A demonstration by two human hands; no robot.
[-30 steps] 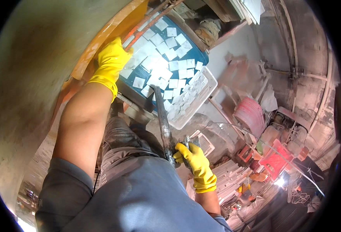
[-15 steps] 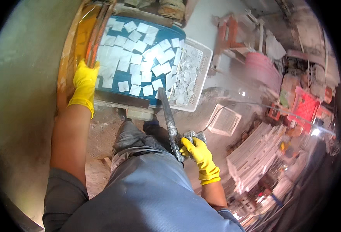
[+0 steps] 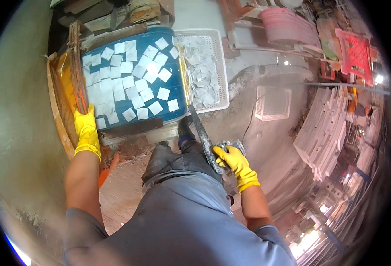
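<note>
In a yellow rubber glove, my left hand [image 3: 86, 133] is closed around the near end of a rusty orange bar [image 3: 78, 73] at the left side of a blue bed [image 3: 157, 95]. Thin white square tiles [image 3: 163, 93] lie scattered over the bed, denser and partly overlapping toward the left. My right hand [image 3: 236, 165], gloved the same, is closed on the handle of a long, dark, dust-coated bar [image 3: 200, 131]. The bar's far end reaches the bed's near right corner. A yellow strip [image 3: 184, 75] runs along the bed's right edge.
A white plastic basket [image 3: 224, 91] heaped with tiles stands against the bed's right side. Another white basket [image 3: 273, 103] sits on the floor. Stacked pale slabs [image 3: 321, 133], a red crate [image 3: 354, 57] and a pink rounded stack [image 3: 288, 26] are at the right.
The view has shifted, so the bed sits farther left and higher. The yellow strip now shows along its right edge, where tiles lay before. Both hands keep their holds.
</note>
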